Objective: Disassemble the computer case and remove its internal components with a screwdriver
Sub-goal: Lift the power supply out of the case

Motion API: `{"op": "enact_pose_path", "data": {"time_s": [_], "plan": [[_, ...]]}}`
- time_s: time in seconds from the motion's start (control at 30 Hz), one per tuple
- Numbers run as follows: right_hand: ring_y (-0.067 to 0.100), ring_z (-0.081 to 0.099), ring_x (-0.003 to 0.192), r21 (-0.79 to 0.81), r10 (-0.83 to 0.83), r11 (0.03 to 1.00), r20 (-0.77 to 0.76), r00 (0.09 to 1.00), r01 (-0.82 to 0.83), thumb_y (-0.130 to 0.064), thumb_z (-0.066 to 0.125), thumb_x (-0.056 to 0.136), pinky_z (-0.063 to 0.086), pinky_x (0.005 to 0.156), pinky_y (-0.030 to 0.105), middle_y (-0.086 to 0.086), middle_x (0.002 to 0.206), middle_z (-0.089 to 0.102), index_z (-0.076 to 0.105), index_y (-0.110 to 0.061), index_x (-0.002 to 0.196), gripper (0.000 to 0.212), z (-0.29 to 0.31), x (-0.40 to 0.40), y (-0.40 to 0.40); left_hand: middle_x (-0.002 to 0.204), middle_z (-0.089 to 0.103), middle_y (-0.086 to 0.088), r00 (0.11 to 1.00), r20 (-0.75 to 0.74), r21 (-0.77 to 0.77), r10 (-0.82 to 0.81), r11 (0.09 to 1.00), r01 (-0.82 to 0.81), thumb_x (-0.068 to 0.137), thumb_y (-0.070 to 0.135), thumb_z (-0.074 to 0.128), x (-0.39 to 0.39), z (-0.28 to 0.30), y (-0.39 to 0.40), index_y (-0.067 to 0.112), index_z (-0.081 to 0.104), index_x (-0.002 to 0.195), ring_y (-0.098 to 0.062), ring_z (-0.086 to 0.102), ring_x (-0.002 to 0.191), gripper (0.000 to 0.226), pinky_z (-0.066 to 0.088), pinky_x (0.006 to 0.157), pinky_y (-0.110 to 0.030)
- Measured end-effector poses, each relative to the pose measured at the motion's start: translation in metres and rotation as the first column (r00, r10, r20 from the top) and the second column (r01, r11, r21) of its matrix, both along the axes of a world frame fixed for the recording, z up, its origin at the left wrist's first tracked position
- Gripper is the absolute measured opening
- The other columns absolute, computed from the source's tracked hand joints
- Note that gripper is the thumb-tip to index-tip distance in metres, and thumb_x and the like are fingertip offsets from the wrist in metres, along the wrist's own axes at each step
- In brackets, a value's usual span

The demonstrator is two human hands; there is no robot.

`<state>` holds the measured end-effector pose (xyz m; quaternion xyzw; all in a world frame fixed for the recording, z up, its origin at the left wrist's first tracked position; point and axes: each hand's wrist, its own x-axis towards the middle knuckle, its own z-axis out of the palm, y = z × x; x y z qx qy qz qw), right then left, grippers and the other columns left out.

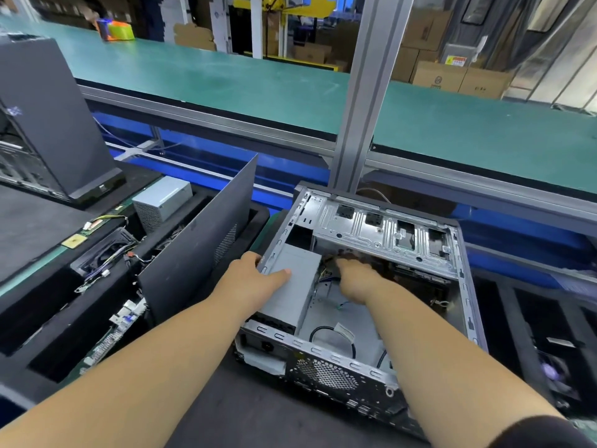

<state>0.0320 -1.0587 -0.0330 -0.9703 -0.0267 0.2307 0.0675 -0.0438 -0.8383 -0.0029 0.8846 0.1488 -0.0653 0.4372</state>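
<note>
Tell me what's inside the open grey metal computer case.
Inside the open grey metal computer case: a grey boxy power supply under the left hand, a silver drive bracket, and loose black cables. The right hand covers the wiring it reaches into.

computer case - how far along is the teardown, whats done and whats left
Done: the computer case lies open, and a dark side panel leans beside it. In hand: the left hand rests on the grey power supply, thumb on top, while the right hand reaches into the wiring; its fingers are blurred. Left: the power supply, cables and silver drive bracket remain inside. No screwdriver shows.
</note>
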Motion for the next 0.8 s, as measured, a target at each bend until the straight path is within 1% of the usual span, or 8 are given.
{"op": "enact_pose_path", "data": {"time_s": [0.17, 0.27, 0.37, 0.5, 0.63, 0.7, 0.73, 0.8], "plan": [[0.037, 0.016, 0.149, -0.072, 0.104, 0.993, 0.08, 0.991, -0.098, -0.005, 0.045, 0.09, 0.017, 0.118, 0.051, 0.01, 0.165, 0.007, 0.002, -0.02, 0.159, 0.083, -0.018, 0.008, 0.004, 0.114, 0.058, 0.003, 0.996, 0.092, 0.07, 0.013, 0.997, -0.02, 0.072, 0.062, 0.07, -0.005, 0.001, -0.003, 0.026, 0.053, 0.118, -0.016, 0.061, 0.096, 0.06, 0.054, 0.084, -0.039], [0.039, 0.031, 0.14, -0.092, 0.119, 0.989, 0.021, 0.993, -0.116, -0.01, 0.047, 0.09, 0.03, 0.111, 0.046, 0.019, 0.158, 0.026, 0.013, -0.014, 0.156, 0.074, -0.028, 0.007, 0.0, 0.117, 0.055, 0.002, 0.99, 0.142, 0.204, -0.026, 0.979, -0.004, 0.073, 0.064, 0.067, -0.009, 0.004, -0.008, 0.026, 0.051, 0.124, -0.018, 0.058, 0.103, 0.065, 0.053, 0.087, -0.041], [0.04, 0.038, 0.135, -0.029, 0.071, 0.997, -0.044, 0.997, -0.072, -0.01, 0.046, 0.092, 0.038, 0.103, 0.042, 0.022, 0.151, 0.033, 0.014, -0.012, 0.155, 0.07, -0.032, 0.003, -0.005, 0.125, 0.049, -0.001, 0.975, 0.214, 0.36, -0.06, 0.933, -0.021, 0.077, 0.064, 0.065, -0.014, 0.005, -0.014, 0.024, 0.045, 0.134, -0.021, 0.05, 0.114, 0.072, 0.048, 0.091, -0.039], [0.04, 0.041, 0.131, -0.056, 0.04, 0.998, -0.029, 0.999, -0.042, -0.013, 0.047, 0.092, 0.038, 0.104, 0.045, 0.021, 0.147, 0.039, 0.024, -0.012, 0.151, 0.063, -0.026, -0.004, -0.008, 0.133, 0.047, -0.003, 0.929, 0.356, 0.413, -0.107, 0.909, -0.054, 0.081, 0.057, 0.065, -0.021, 0.004, -0.016, 0.019, 0.042, 0.139, -0.023, 0.044, 0.123, 0.073, 0.043, 0.098, -0.037], [0.032, 0.048, 0.129, -0.145, 0.001, 0.989, -0.06, 0.998, -0.01, -0.017, 0.049, 0.092, 0.032, 0.108, 0.045, 0.009, 0.137, 0.054, 0.052, -0.016, 0.13, 0.038, -0.012, -0.006, -0.008, 0.132, 0.049, -0.002, 0.847, 0.502, 0.427, -0.175, 0.902, -0.067, 0.084, 0.044, 0.067, -0.026, 0.008, -0.016, 0.018, 0.045, 0.137, -0.023, 0.045, 0.12, 0.064, 0.04, 0.102, -0.038], [0.031, 0.051, 0.122, -0.164, 0.029, 0.985, -0.1, 0.995, -0.045, -0.022, 0.051, 0.092, 0.032, 0.108, 0.047, 0.004, 0.118, 0.059, 0.059, -0.017, 0.103, 0.015, -0.004, -0.006, -0.009, 0.13, 0.05, 0.001, 0.812, 0.523, 0.466, -0.259, 0.884, -0.018, 0.084, 0.038, 0.068, -0.027, 0.01, -0.017, 0.02, 0.047, 0.135, -0.021, 0.047, 0.117, 0.058, 0.039, 0.101, -0.036], [0.03, 0.055, 0.112, -0.16, 0.051, 0.985, -0.107, 0.993, -0.068, -0.023, 0.053, 0.09, 0.038, 0.103, 0.045, 0.002, 0.103, 0.059, 0.056, -0.017, 0.088, 0.007, 0.001, -0.007, -0.011, 0.13, 0.049, 0.002, 0.801, 0.518, 0.481, -0.298, 0.877, 0.015, 0.084, 0.035, 0.067, -0.027, 0.011, -0.018, 0.021, 0.048, 0.135, -0.02, 0.048, 0.117, 0.056, 0.039, 0.102, -0.036], [0.026, 0.057, 0.087, -0.123, 0.094, 0.987, -0.099, 0.991, -0.106, -0.022, 0.06, 0.083, 0.047, 0.079, 0.033, 0.001, 0.081, 0.055, 0.051, -0.018, 0.074, 0.014, 0.009, -0.013, -0.016, 0.132, 0.048, 0.004, 0.791, 0.505, 0.477, -0.346, 0.875, 0.078, 0.085, 0.031, 0.066, -0.027, 0.012, -0.021, 0.022, 0.048, 0.136, -0.018, 0.047, 0.119, 0.055, 0.039, 0.105, -0.036]]}}
